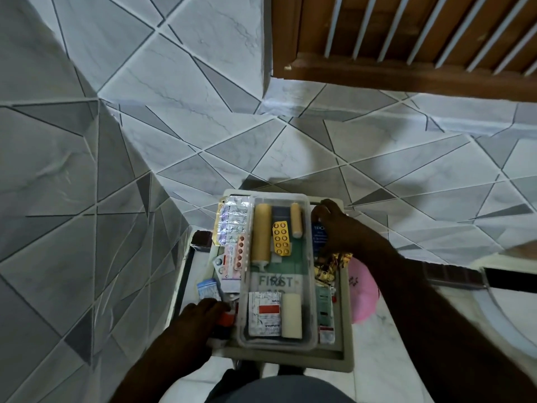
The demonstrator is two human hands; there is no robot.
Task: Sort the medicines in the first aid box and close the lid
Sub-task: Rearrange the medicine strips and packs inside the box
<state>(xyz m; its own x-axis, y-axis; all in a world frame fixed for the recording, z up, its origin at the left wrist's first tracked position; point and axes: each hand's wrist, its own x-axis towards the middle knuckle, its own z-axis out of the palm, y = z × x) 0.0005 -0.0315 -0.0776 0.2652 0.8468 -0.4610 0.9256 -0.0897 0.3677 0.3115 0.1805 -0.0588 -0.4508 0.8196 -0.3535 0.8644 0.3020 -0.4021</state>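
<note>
Nearest the camera, the left hand (200, 312) rests at the near-left corner of the first aid box (345, 365), fingers curled down onto a small orange-capped item (226, 319); whether they are pinching it or only touching it, I cannot tell. The box sits on a pale counter (386, 338), open, with no lid in sight over it.

A clear plastic tray (310, 315) lies in the middle of the box. At its near end are a white box with a red band (266, 312) and a cream bandage roll (292, 315). Further along are a long tan roll (261, 231), a yellow blister strip (281, 238) and a shorter tan roll (296, 219).

Left of the tray, loose strips are heaped: a small blue-and-white packet (207, 287), a pink blister strip (239, 251) and a silvery foil strip (232, 219) hanging over the rim. To the right, a gold foil pack (328, 266) lies just beside a pink object (363, 292) outside the box.

At the far-right corner the right hand (334, 225) reaches in, fingers closed around or against a dark blue packet (318, 237); the grip itself is hidden.

The step in hand looks like tidying the side compartments. To do it well, lay each strip flat and fully inside the rim, tuck in the overhanging foil strip, and keep the tray seated level, otherwise the lid will likely not shut.
</note>
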